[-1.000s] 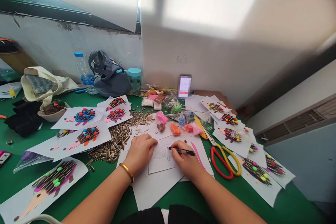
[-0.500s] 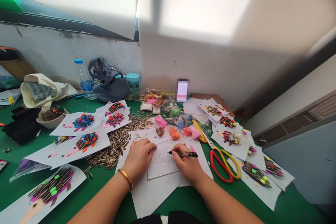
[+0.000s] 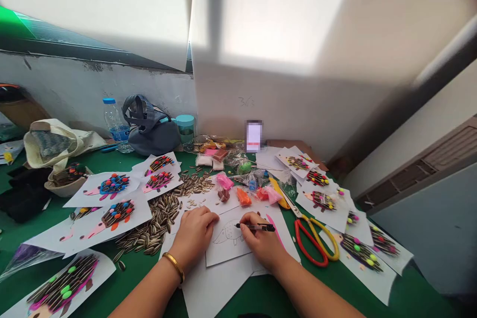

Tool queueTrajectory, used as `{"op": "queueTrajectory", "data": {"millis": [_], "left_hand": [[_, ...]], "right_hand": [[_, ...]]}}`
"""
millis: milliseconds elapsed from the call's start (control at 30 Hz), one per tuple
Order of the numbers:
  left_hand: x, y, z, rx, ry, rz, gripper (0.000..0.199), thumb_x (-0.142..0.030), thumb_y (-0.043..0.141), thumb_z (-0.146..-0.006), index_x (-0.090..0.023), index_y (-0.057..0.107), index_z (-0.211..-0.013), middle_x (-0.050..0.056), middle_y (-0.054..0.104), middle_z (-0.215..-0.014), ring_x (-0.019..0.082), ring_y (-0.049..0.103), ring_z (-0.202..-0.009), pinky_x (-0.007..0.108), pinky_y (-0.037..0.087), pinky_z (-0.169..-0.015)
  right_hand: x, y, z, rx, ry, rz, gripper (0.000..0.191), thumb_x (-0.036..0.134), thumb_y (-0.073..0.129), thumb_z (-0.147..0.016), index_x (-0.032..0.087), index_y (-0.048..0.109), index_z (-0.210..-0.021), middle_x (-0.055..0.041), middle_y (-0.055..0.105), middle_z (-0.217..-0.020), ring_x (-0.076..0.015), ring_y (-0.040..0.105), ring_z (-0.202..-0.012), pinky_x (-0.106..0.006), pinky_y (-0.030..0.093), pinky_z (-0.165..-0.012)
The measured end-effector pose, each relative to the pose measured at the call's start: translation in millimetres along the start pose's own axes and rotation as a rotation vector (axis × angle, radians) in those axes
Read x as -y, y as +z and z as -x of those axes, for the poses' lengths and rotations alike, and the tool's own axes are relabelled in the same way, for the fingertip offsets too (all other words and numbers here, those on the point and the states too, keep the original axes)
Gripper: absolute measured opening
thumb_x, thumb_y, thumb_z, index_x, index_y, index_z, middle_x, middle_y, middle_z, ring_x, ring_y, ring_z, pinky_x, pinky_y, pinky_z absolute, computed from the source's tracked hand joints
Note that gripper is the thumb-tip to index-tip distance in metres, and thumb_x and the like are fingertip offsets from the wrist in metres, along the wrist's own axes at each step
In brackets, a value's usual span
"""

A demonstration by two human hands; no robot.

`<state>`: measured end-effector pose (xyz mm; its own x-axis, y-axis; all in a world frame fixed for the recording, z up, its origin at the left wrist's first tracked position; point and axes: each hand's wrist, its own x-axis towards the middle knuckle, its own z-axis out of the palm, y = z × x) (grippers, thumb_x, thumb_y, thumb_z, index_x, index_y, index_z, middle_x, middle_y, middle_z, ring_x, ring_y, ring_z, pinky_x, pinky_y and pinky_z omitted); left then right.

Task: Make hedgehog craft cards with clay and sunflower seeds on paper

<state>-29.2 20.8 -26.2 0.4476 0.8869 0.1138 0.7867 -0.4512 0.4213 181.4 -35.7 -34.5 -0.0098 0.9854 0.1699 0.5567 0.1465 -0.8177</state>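
Note:
A black pen [image 3: 261,227] is pinched in my right hand [image 3: 264,243], its tip on a sheet of drawing paper [image 3: 223,257]. Outlined on that sheet is a hedgehog [image 3: 229,233] with short legs and small marks on its body, partly covered by my right hand. My left hand [image 3: 197,231], a gold bangle at its wrist, lies on the sheet's left edge with fingers resting on the paper and nothing held. Under the sheet are further white papers [image 3: 214,290]. Beyond it sit packets of orange clay [image 3: 243,197], pink clay [image 3: 224,180] and brown clay [image 3: 223,195].
Sunflower seeds [image 3: 156,223] are heaped left of my left hand. Red-and-yellow-handled scissors [image 3: 311,241] lie right of my right hand. Finished hedgehog pictures [image 3: 124,226] flank both sides. A phone [image 3: 254,136], bag [image 3: 154,134] and bottle [image 3: 118,126] stand along the wall.
The camera view has tilted up a little, so everything sits lower in the picture. My right hand has shifted slightly with the pen over the hedgehog's body. My left hand stays on the sheet.

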Motion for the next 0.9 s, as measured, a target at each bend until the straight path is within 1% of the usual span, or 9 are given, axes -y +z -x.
{"op": "queueTrajectory", "data": {"millis": [200,367,900], "left_hand": [[-0.2,-0.4,-0.3,-0.017,0.009,0.006,0.024,-0.014,0.051,-0.088,-0.026,0.071,-0.092,0.003,0.068,-0.092,0.021,0.062,-0.095,0.037,0.039,-0.086],[1.6,0.4,-0.3,-0.037,0.025,0.010,0.024,-0.014,0.051,-0.089,-0.026,0.070,-0.095,0.003,0.068,-0.094,0.021,0.061,-0.096,0.038,0.038,-0.088],[4.5,3.3,-1.1,-0.013,0.020,0.023,0.024,-0.016,0.049,-0.091,-0.025,0.071,-0.094,0.003,0.068,-0.093,0.021,0.061,-0.094,0.038,0.038,-0.086]], "right_hand": [[0.3,0.0,-0.2,0.008,0.006,-0.015,0.011,0.026,0.050,-0.091,0.023,0.061,-0.088,-0.0007,0.066,-0.083,-0.0190,0.062,-0.080,-0.029,0.047,-0.069],[0.6,-0.5,-0.4,0.012,0.013,-0.011,0.011,0.027,0.050,-0.091,0.023,0.060,-0.088,-0.0007,0.066,-0.083,-0.0190,0.062,-0.079,-0.029,0.046,-0.068],[0.9,-0.7,-0.2,0.041,0.046,-0.043,0.011,0.027,0.049,-0.091,0.023,0.059,-0.088,-0.0004,0.064,-0.083,-0.0181,0.060,-0.079,-0.028,0.044,-0.069]]}}
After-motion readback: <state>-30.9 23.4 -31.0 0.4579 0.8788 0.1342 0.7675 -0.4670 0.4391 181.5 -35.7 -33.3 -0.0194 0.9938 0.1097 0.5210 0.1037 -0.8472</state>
